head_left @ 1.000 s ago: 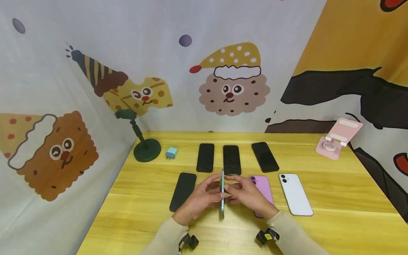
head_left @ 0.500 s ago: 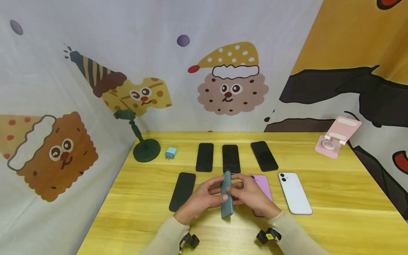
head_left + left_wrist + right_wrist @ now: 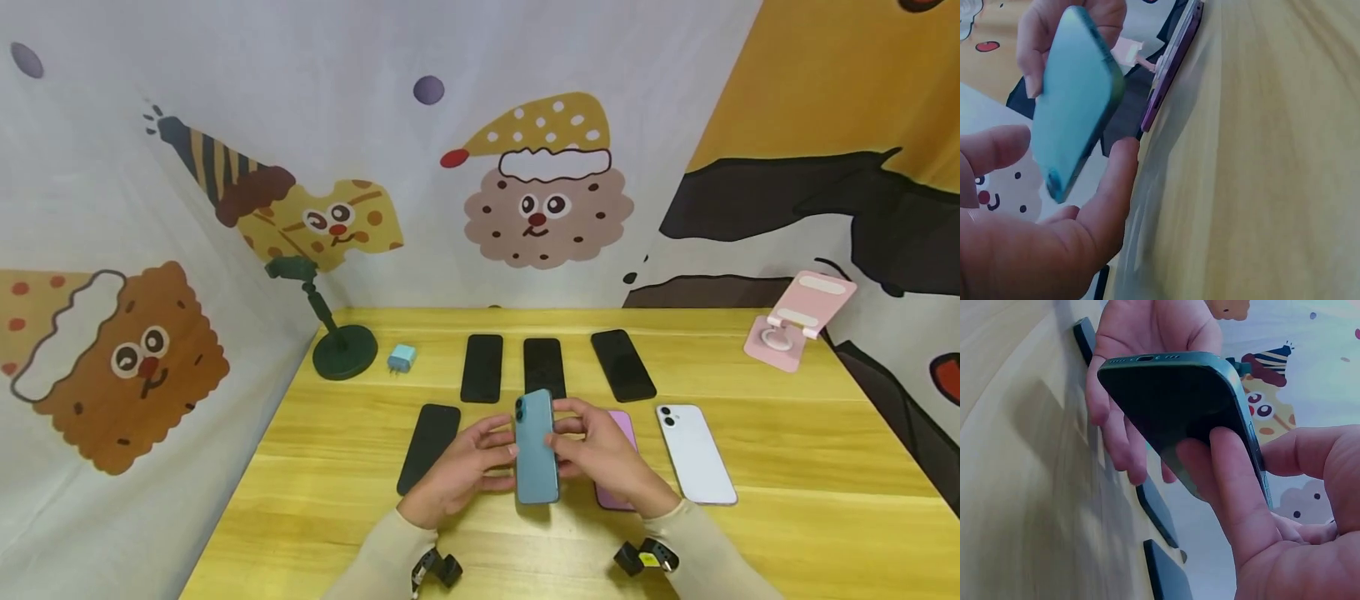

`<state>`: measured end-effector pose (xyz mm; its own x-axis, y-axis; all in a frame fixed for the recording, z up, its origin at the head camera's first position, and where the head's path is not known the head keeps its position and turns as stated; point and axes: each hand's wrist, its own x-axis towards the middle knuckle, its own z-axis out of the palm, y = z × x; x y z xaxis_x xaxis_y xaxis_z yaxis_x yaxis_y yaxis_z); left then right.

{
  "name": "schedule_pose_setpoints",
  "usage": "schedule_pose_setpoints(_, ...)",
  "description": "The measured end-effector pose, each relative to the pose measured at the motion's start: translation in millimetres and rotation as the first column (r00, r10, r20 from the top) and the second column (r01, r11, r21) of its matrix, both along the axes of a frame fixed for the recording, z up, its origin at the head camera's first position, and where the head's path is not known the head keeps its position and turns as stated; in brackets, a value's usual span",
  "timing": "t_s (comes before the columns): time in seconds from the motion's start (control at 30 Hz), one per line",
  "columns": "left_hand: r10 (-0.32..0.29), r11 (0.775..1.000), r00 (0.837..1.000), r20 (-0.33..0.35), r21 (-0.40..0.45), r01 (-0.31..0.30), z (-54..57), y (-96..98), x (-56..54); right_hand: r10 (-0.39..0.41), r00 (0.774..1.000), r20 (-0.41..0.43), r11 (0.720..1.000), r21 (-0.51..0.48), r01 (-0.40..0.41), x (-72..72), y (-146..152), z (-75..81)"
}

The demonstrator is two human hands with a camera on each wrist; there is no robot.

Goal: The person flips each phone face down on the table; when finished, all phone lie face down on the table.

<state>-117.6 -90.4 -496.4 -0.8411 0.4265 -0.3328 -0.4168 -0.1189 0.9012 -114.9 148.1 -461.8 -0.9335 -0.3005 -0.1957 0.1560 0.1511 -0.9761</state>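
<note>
"What changed with the flat blue-green phone with rounded corners (image 3: 534, 462)?"

"1 second ago it stood edge-up. Now its smooth back shows, above the yellow, streaky wooden table (image 3: 285, 517). It looks like just 1 hand carries it: the right hand (image 3: 603, 450) pinches it."

"And the left hand (image 3: 468, 462)?"

"Its fingers are spread beside the phone, gripping nothing."

"What's near?"

"A flat pink-purple phone (image 3: 611, 497), partly hidden by the right hand, then a shiny white phone (image 3: 699, 458) with 2 round lenses."

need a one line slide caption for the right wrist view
Right hand pinching a teal smartphone, its dark screen facing the camera, with the open left hand behind it.
</note>
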Motion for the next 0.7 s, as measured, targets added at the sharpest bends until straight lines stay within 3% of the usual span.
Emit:
schedule_pose_setpoints(0.3, -0.016, 1.000, 1.000, -0.013, 0.020, 0.016, 1.8, 0.8, 0.2, 0.016, 1.000, -0.017, 1.000, -0.013, -0.016, 1.0, 0, 1.8)
schedule_pose_setpoints(0.7, -0.040, 0.998, 0.998, -0.040, -0.040, 0.039, 1.2, -0.3, 2.2, -0.013, 1.000, -0.001, 1.000, 0.009, 0.013, 1.6, 3, -18.0)
